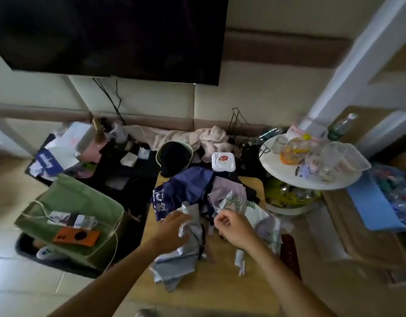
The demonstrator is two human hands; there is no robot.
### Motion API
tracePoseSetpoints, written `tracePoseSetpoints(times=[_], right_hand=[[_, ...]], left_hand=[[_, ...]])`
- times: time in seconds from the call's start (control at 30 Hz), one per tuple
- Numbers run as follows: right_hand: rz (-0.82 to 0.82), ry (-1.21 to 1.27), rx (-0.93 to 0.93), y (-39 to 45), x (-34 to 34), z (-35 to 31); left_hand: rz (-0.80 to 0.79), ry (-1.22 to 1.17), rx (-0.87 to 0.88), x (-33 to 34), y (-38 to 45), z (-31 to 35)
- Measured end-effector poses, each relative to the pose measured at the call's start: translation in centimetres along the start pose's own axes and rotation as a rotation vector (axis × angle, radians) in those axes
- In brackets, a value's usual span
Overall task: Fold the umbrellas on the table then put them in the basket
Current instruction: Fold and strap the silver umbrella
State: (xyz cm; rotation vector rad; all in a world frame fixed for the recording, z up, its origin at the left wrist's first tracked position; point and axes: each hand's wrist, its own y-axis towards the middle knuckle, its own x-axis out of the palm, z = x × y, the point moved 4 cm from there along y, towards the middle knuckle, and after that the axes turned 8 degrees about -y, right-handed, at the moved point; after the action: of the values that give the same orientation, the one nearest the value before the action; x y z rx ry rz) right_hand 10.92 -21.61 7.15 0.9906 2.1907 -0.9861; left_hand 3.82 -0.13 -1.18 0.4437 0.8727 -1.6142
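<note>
- The silver-grey umbrella is gripped by the left hand, whose fingers are curled round the bunched canopy near its upper end.
- The right hand is held just right of that umbrella with its fingers curled together; whether anything is pinched between them cannot be told.
- This umbrella is spread crumpled across the middle of the wooden table.
- A navy umbrella with white lettering is seen at the table's far left, touching the grey one.
- A pale umbrella with a leafy print is heaped to the right, beside the right hand.
- A green basket is placed on the floor left of the table, with an orange box resting on its near rim.
- A round white table loaded with plastic containers is seen far right.
</note>
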Motion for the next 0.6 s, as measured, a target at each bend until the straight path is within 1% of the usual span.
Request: tracePoseSetpoints(times=[0.03, 0.07, 0.13, 0.2, 0.23, 0.27, 0.37, 0.4, 0.47, 0.6], right_hand=[[-0.005, -0.002, -0.012, 1.6, 2.2, 1.3], [0.004, -0.020, -0.020, 3.2, 4.1, 2.4], [0.027, -0.050, -0.066, 6.8, 8.6, 4.8], [0.135, -0.119, -0.160, 10.4, 13.0, 6.7], [0.199, -0.190, -0.206, 12.1, 15.1, 7.4], [0.257, -0.262, -0.250, 13.6, 17.2, 7.9], [0.450, -0.448, -0.375, 16.7, 22.0, 9.2], [0.513, -0.454, -0.410, 17.4, 22.8, 9.5], [0.600, -0.400, -0.448, 18.7, 23.9, 10.5], [0.632, -0.263, -0.524, 19.3, 24.9, 11.7]], left_hand=[[-0.017, 0.053, -0.003, 2.4, 0.4, -1.8], [0.022, 0.103, 0.000, 4.5, 1.0, -3.4], [0.033, 0.138, -0.010, 9.2, 2.4, -6.5], [0.132, 0.118, -0.009, 12.2, 4.9, -9.0], [0.208, 0.140, 0.030, 13.2, 6.4, -10.1], [0.288, 0.159, 0.067, 13.8, 7.7, -10.8], [0.435, 0.197, 0.098, 15.5, 10.8, -13.0], [0.471, 0.214, 0.106, 15.7, 11.4, -13.5], [0.493, 0.218, 0.106, 16.0, 12.0, -14.5], [0.548, 0.187, 0.155, 16.5, 11.9, -15.3]])
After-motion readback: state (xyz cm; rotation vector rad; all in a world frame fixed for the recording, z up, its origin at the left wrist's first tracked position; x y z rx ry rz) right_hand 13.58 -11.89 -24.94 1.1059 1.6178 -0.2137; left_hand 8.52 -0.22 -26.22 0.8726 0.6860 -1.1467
